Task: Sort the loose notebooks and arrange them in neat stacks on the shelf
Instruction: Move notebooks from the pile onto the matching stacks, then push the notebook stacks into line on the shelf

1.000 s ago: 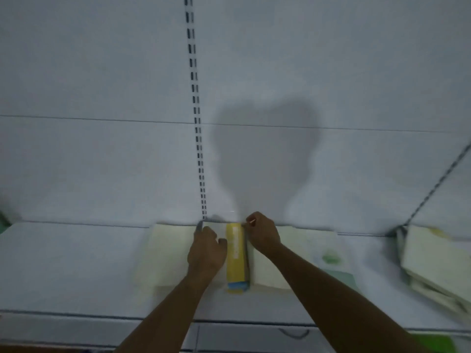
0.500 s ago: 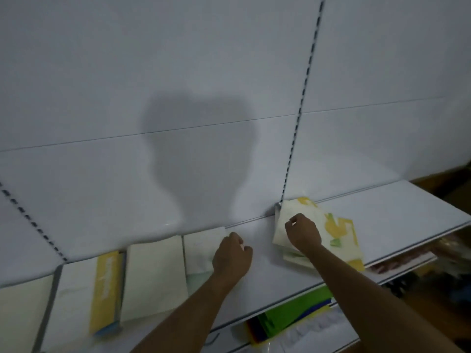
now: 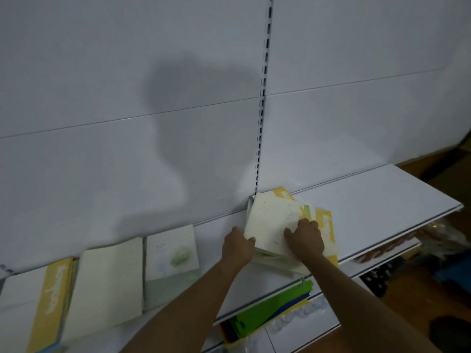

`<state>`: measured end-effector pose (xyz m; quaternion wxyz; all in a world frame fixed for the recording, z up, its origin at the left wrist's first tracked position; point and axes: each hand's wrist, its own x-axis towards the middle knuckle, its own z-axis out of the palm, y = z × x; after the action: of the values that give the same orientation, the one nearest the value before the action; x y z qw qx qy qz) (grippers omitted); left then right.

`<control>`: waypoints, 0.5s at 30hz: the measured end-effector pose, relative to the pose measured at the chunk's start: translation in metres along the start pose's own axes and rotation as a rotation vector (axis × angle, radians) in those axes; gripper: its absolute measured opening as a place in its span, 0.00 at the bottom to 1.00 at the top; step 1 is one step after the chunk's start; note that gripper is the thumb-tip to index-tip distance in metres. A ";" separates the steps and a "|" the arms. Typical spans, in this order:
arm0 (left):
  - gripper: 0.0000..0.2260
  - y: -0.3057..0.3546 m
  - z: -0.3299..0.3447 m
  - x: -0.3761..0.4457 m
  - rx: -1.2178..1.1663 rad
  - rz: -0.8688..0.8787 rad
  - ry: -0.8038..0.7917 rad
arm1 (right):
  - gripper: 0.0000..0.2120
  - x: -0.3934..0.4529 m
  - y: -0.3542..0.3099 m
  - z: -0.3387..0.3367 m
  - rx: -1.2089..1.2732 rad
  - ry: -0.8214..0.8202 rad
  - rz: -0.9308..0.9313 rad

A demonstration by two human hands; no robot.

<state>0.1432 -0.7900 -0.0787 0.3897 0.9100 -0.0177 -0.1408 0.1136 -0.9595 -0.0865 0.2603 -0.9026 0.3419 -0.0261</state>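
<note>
A messy pile of loose notebooks [image 3: 270, 220] lies askew on the white shelf [image 3: 369, 200], cream covers on top and yellow-edged ones sticking out beneath. My left hand [image 3: 237, 247] grips the pile's left edge, fingers curled round it. My right hand [image 3: 304, 238] rests on top of the pile, fingers bent over the cream cover. To the left lie three neat stacks: a green-print notebook stack [image 3: 172, 256], a plain cream stack [image 3: 109, 281] and a yellow-striped stack [image 3: 48, 294].
A slotted upright [image 3: 262, 98] runs up the white back panel. Below the shelf, a lower shelf holds green and coloured folders [image 3: 270, 312]. Packaged goods [image 3: 397, 245] and a wooden floor show at the right.
The view swung right from the sorted stacks to the loose pile. My left hand moved from the bare shelf to the pile's left edge; my right hand shifted across the top cover.
</note>
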 end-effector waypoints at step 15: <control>0.09 -0.049 -0.053 -0.032 -0.492 -0.157 0.013 | 0.18 -0.038 -0.061 0.025 0.363 0.051 0.015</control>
<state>0.1232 -0.7142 -0.0714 0.5874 0.7872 0.0903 -0.1650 0.1271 -0.8862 -0.0737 0.4103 -0.8372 0.3449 -0.1084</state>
